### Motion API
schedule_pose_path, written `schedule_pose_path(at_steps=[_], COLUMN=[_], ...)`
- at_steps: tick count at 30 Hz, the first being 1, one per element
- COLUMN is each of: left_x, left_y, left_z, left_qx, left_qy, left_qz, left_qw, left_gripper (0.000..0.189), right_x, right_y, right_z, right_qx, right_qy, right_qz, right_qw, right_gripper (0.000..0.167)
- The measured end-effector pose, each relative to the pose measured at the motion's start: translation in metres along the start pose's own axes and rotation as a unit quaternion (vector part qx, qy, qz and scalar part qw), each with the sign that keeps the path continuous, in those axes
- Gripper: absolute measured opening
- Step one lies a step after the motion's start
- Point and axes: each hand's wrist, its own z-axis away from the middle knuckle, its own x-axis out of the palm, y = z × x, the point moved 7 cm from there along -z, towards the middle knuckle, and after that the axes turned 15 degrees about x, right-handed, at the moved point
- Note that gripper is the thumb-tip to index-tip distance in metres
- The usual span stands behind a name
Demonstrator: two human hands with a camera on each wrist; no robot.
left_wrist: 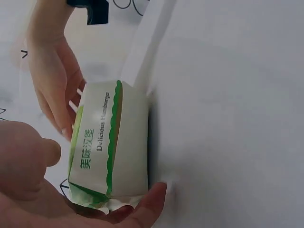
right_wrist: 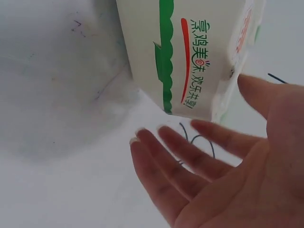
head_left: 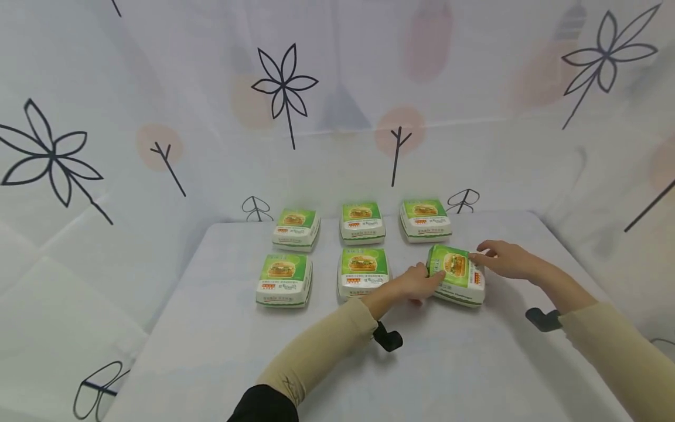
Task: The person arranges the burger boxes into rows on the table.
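A green and white hamburger box (head_left: 456,274) with a burger picture on its lid sits at the front right of the white table, turned at an angle to the others. My left hand (head_left: 422,283) holds its left end, thumb over the lid and fingers low at the side, as the left wrist view shows at the box's end (left_wrist: 114,142). At the far right corner is my right hand (head_left: 503,259). In the right wrist view this hand (right_wrist: 213,166) has its thumb at the lid's edge, while its loosely extended fingers stand off the box's side (right_wrist: 190,61).
Beside the held box stands a matching box (head_left: 364,266), partly behind my left forearm, with another (head_left: 285,281) farther left. Behind them is a row of three: left (head_left: 296,230), middle (head_left: 362,224) and right (head_left: 425,221). A patterned white curtain (head_left: 337,170) hangs behind the table (head_left: 211,351).
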Motion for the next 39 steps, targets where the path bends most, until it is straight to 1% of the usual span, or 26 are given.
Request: schedule_pose_path(at_steps=[3, 6, 8, 12, 15, 17, 20, 24, 27, 31, 35, 39], left_x=[0.002, 0.002, -0.001, -0.007, -0.009, -0.009, -0.006, -0.003, -0.003, -0.006, -0.008, -0.004], left_y=[0.0, -0.002, -0.004, -0.008, -0.01, -0.01, -0.01, -0.01, -0.01, -0.013, -0.014, -0.013], left_z=[0.004, 0.002, -0.002, -0.008, -0.009, -0.009, -0.007, -0.006, -0.01, -0.016, -0.017, -0.012], left_qx=[-0.008, -0.006, -0.004, -0.012, -0.018, -0.017, -0.019, -0.024, -0.026, -0.027, -0.033, -0.042], left_qy=[-0.002, -0.001, 0.007, 0.03, 0.039, 0.045, 0.056, 0.065, 0.073, 0.09, 0.097, 0.088], left_qz=[0.02, 0.042, 0.061, 0.101, 0.114, 0.113, 0.099, 0.076, 0.085, 0.104, 0.101, 0.057], left_qw=[0.9998, 0.9991, 0.9981, 0.9944, 0.9925, 0.9924, 0.9933, 0.9947, 0.9934, 0.9902, 0.9896, 0.9936], left_gripper=[0.064, 0.059, 0.052, 0.039, 0.041, 0.046, 0.055, 0.06, 0.059, 0.057, 0.06, 0.073], right_x=[0.002, 0.005, 0.006, 0.008, 0.007, 0.005, 0.001, 0.002, 0.005, 0.011, 0.012, 0.009], right_y=[-0.005, -0.008, -0.008, -0.01, -0.01, -0.01, -0.011, -0.013, -0.012, -0.01, -0.01, -0.008], right_z=[-0.001, 0.0, 0.002, 0.006, 0.006, 0.006, 0.005, 0.002, 0.003, 0.007, 0.009, 0.008], right_qx=[-0.014, -0.023, -0.023, -0.026, -0.026, -0.026, -0.026, -0.025, -0.019, -0.009, -0.01, -0.012], right_qy=[-0.002, -0.014, -0.019, -0.034, -0.033, -0.023, -0.009, -0.02, -0.031, -0.048, -0.055, -0.047], right_qz=[0.011, 0.013, 0.012, 0.003, 0.008, 0.015, 0.018, 0.005, -0.002, -0.014, -0.015, -0.018], right_qw=[0.9998, 0.9995, 0.9995, 0.9991, 0.9991, 0.9993, 0.9995, 0.9995, 0.9993, 0.9987, 0.9984, 0.9987], right_gripper=[0.069, 0.068, 0.067, 0.065, 0.065, 0.065, 0.064, 0.066, 0.068, 0.069, 0.067, 0.066])
